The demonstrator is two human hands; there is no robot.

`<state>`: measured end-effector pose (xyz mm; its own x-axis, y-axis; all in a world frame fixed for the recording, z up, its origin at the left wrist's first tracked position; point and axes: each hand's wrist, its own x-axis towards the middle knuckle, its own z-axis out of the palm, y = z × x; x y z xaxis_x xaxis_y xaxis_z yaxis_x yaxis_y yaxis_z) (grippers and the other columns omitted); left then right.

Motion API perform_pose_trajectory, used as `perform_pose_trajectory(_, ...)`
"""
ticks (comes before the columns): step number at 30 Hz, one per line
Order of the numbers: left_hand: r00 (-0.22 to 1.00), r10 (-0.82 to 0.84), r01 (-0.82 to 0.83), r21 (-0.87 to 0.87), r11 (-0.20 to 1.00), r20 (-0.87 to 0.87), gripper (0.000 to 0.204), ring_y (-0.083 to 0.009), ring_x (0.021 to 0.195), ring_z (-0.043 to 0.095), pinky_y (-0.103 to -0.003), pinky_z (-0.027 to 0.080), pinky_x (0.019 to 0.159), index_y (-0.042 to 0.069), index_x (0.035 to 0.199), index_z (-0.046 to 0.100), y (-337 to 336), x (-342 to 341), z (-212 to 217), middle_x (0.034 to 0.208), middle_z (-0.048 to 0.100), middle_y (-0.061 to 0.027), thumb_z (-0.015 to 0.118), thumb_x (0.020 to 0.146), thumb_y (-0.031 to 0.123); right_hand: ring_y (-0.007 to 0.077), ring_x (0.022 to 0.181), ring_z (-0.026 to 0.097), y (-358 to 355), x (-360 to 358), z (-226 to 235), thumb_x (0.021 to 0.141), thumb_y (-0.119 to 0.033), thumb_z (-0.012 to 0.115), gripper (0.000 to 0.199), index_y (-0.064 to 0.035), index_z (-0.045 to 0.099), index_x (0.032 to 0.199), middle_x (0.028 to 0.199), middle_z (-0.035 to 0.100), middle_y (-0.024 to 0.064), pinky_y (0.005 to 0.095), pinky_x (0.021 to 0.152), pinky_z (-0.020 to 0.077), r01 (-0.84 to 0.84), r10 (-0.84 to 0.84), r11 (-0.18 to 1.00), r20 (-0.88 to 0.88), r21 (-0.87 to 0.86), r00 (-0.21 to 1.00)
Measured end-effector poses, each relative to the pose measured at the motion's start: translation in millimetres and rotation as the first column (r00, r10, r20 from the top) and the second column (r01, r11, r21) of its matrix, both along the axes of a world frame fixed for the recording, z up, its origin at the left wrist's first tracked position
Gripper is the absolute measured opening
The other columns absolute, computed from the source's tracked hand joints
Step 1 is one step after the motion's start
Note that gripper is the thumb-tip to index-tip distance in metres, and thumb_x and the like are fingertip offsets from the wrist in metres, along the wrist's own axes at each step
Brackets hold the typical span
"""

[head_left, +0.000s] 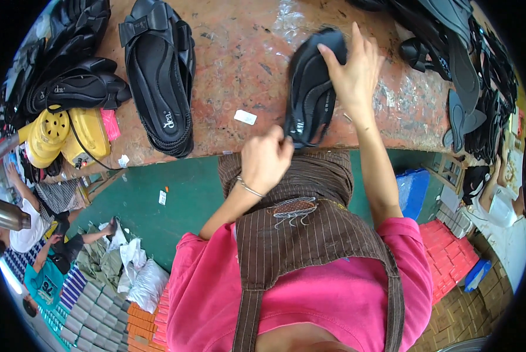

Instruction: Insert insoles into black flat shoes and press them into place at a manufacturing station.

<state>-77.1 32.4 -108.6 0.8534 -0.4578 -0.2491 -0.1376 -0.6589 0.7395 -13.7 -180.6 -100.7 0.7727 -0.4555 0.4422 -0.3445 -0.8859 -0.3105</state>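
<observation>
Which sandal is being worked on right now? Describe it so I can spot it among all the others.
On the reddish worktable, look near its front edge, right of centre. A black sandal lies there with the right hand pressing its top and the left hand pinching its lower end. It alone is held; the others lie untouched.

bright even daylight, soft shadows, heavy fisheye bending, dark vignetted corners.
</observation>
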Motion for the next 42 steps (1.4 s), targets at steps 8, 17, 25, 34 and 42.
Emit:
perform_pose_trajectory(8, 0.868, -0.24, 0.283, -0.037, 0.958, 0.436, 0.035, -0.0349, 0.113, 0.055, -0.044, 0.049, 0.095, 0.001, 0.109, 0.066, -30, -41, 1, 0.109, 0.061, -0.0169, 0.072, 0.081, 0.021, 0.0334, 0.122, 0.058, 16, -102, 6, 0.073, 0.008, 0.065, 0.023, -0.003, 0.059, 0.092, 0.122, 0.063, 0.0187, 0.0471, 0.107, 0.0439, -0.5, 0.574, 0.778, -0.107, 0.38, 0.812)
perform_pose_trajectory(17, 0.8, -0.485, 0.399, 0.29, 0.87, 0.354, 0.06, -0.0331, 0.138, 0.037, -0.054, 0.028, 0.114, -0.005, 0.133, 0.05, -32, -43, -15, 0.144, 0.045, -0.0208, 0.069, 0.084, 0.024, 0.0371, 0.122, 0.057, 35, -29, -16, 0.081, 0.001, 0.063, 0.051, 0.0036, 0.053, 0.13, 0.127, 0.061, 0.0225, 0.0546, 0.115, 0.0299, -0.391, 0.405, 0.912, -0.41, 0.12, 0.817)
perform_pose_trajectory(25, 0.837, -0.417, 0.363, 0.209, 0.908, 0.355, 0.043, -0.0316, 0.14, 0.038, -0.054, 0.029, 0.114, -0.002, 0.122, 0.061, -33, -39, -13, 0.142, 0.049, -0.0208, 0.068, 0.084, 0.018, 0.0416, 0.113, 0.059, 34, -31, -21, 0.082, 0.002, 0.053, 0.039, 0.0114, 0.056, 0.119, 0.113, 0.062, 0.0277, 0.0542, 0.117, 0.0245, -0.394, 0.385, 0.919, -0.265, 0.022, 0.884)
perform_pose_trajectory(34, 0.841, -0.519, 0.468, 0.273, 0.84, 0.153, 0.038, -0.0315, 0.136, 0.044, -0.055, 0.028, 0.114, -0.004, 0.121, 0.061, -33, -33, -7, 0.138, 0.054, -0.0208, 0.052, 0.088, 0.014, 0.0421, 0.135, 0.043, 45, -46, 12, 0.07, 0.01, 0.053, 0.068, 0.0156, 0.041, 0.137, 0.139, 0.046, 0.0341, 0.0606, 0.117, 0.0165, -0.475, 0.498, 0.864, -0.42, 0.166, 0.759)
perform_pose_trajectory(42, 0.795, -0.607, 0.558, 0.394, 0.731, 0.001, 0.051, -0.0287, 0.137, 0.043, -0.054, 0.028, 0.115, -0.003, 0.137, 0.051, -33, -31, -9, 0.142, 0.053, -0.0162, 0.048, 0.09, 0.014, 0.0353, 0.121, 0.055, 37, -12, -22, 0.081, -0.002, 0.048, 0.042, 0.0092, 0.054, 0.122, 0.119, 0.059, 0.0253, 0.0652, 0.116, 0.0115, -0.381, 0.252, 0.901, -0.466, -0.207, 0.848)
